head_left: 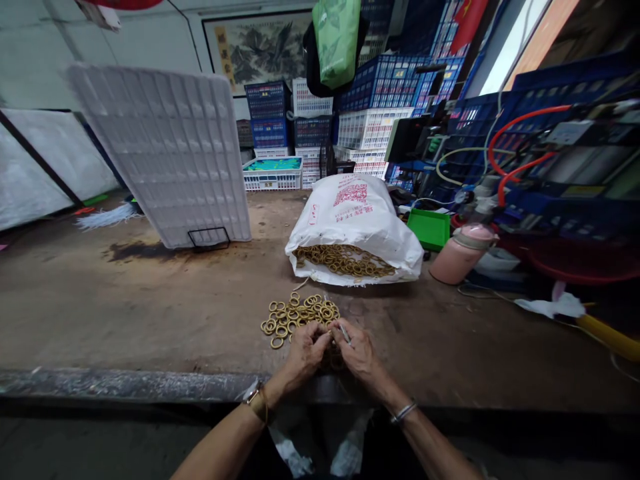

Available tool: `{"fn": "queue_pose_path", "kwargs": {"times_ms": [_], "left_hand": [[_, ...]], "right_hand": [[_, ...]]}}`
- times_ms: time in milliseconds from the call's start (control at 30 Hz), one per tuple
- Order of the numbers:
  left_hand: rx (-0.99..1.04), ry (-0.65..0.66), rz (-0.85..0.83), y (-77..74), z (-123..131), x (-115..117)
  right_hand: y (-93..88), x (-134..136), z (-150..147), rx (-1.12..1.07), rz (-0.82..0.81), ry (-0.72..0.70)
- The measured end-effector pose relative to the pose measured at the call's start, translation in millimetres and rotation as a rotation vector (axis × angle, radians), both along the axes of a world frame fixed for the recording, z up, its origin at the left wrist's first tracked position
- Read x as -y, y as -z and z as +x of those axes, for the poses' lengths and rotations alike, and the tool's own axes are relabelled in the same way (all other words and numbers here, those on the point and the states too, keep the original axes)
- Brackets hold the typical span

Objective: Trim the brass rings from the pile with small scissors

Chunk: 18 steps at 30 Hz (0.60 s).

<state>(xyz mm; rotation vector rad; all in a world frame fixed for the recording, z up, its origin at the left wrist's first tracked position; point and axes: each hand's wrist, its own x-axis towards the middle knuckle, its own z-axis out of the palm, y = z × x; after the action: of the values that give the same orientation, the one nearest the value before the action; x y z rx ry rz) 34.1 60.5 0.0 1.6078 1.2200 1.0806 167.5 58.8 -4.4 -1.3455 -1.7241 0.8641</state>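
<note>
My left hand and my right hand meet near the table's front edge, both with fingers closed in a pinch. Whatever sits between the left fingertips is hidden. A slim silvery piece shows at my right fingers; I cannot tell whether it is a small tool or worn on a finger. Loose brass-coloured rings lie in a pile just beyond my hands, and darker ones lie in the shadow beneath them. Behind the pile, a white woven sack rests on its side, its mouth facing me and full of similar rings.
A ribbed white panel leans upright in a black wire stand at left. To the right are a green tray, a pink bottle and a machine with red hoses. Stacked crates stand behind the wooden table.
</note>
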Motion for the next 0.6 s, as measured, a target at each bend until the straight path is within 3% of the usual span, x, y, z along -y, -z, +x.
{"fn": "queue_pose_path", "kwargs": {"times_ms": [133,267,367,467,600], "left_hand": [[0.077,0.048,-0.048,-4.4,1.6,1.3],[0.324,0.097,-0.264,-11.2,5.5,7.3],[0.391,0.061,-0.378,-13.2,8.4,10.7],[0.344,0.023,-0.316,-9.8,8.4,11.2],[0.061,0.011,-0.001,-2.4,3.9,10.0]], "right_hand": [[5.5,-2.0,-2.1,-0.184,-0.119,0.079],[4.7,2.6,-8.8,-0.581,-0.357,0.108],[1.7,6.6,-13.0,-0.791,-0.46,0.079],[1.4,7.5,-12.1,-0.756,-0.448,0.082],[2.0,4.2,-5.0,-0.366,-0.22,0.146]]}}
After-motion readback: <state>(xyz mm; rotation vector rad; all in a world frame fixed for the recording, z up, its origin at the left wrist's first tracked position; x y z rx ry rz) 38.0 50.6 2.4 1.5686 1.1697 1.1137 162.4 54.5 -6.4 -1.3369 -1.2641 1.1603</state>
